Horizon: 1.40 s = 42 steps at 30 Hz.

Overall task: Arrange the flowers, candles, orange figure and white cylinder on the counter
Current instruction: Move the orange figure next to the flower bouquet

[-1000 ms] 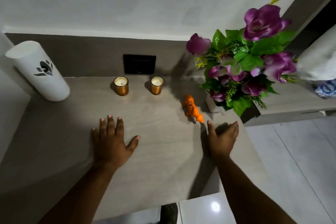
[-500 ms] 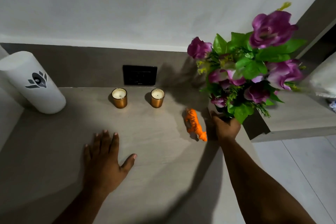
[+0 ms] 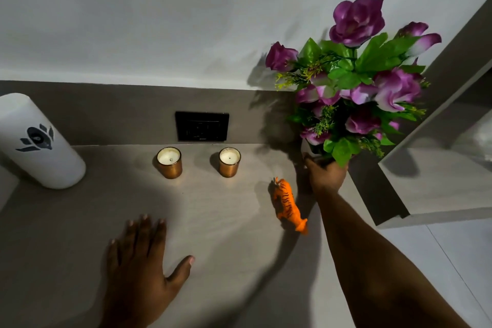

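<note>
A bunch of purple flowers (image 3: pixel 354 88) with green leaves stands in a small white pot at the counter's right end. My right hand (image 3: pixel 326 177) is wrapped around that pot, which it mostly hides. Just left of the hand stands the orange tiger figure (image 3: pixel 288 205). Two copper-coloured candles sit near the back wall, one (image 3: pixel 169 162) left of the other (image 3: pixel 229 162). The white cylinder (image 3: pixel 40 141) with a black flower mark leans at the far left. My left hand (image 3: pixel 141 266) lies flat on the grey counter (image 3: pixel 226 247), fingers spread, holding nothing.
A black socket plate (image 3: pixel 201 126) is set in the backsplash behind the candles. A lower grey shelf (image 3: pixel 439 186) adjoins the counter on the right, with white floor tiles (image 3: pixel 452 261) below it.
My right hand has left the counter beside the tiger, reached to the flower pot and closed on it. The left hand stays flat. The view has shifted closer.
</note>
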Motion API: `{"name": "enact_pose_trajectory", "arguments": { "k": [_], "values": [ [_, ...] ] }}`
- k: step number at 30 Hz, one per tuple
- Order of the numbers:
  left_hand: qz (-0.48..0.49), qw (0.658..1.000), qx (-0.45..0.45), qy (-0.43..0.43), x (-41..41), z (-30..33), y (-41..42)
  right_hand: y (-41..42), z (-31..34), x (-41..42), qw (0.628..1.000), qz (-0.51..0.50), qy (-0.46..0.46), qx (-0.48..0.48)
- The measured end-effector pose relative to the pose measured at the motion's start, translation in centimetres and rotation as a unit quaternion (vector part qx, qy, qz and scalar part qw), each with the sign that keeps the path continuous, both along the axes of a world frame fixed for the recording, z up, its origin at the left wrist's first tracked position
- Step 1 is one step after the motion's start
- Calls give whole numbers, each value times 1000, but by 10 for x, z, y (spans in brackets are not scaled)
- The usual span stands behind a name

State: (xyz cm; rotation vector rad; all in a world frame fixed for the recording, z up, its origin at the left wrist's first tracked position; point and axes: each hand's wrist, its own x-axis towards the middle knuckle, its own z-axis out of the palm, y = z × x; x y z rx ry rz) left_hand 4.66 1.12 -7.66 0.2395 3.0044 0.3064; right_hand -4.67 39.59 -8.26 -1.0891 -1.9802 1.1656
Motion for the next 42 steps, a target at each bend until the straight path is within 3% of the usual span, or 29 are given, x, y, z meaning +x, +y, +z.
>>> {"name": "enact_pose_trajectory", "arguments": {
  "k": [9, 15, 17, 21, 25, 35, 42],
  "values": [
    [-3, 1000, -10, -8, -3, -8, -2, 1, 0, -5, 999, 13, -27, 15],
    [-4, 1000, -16, 3, -2, -6, -3, -20, 18, 16, 998, 4, -60, -30],
    [-5, 1000, -17, -3, -1, -5, -4, -37, 30, 35, 993, 9, -119, -21],
    [-2, 1000, -28, -8, -1, -7, -7, -76, 43, 73, 953, 146, -258, 69],
    [-3, 999, -31, -8, -1, -10, -10, -98, 48, 78, 914, 197, -327, 135],
    [2, 1000, -21, 10, -5, -23, -12, -96, 50, -6, 948, 129, -271, 102],
    [0, 999, -24, 22, -5, -24, -13, -92, 44, -31, 949, 126, -274, 95]
  ]
}}
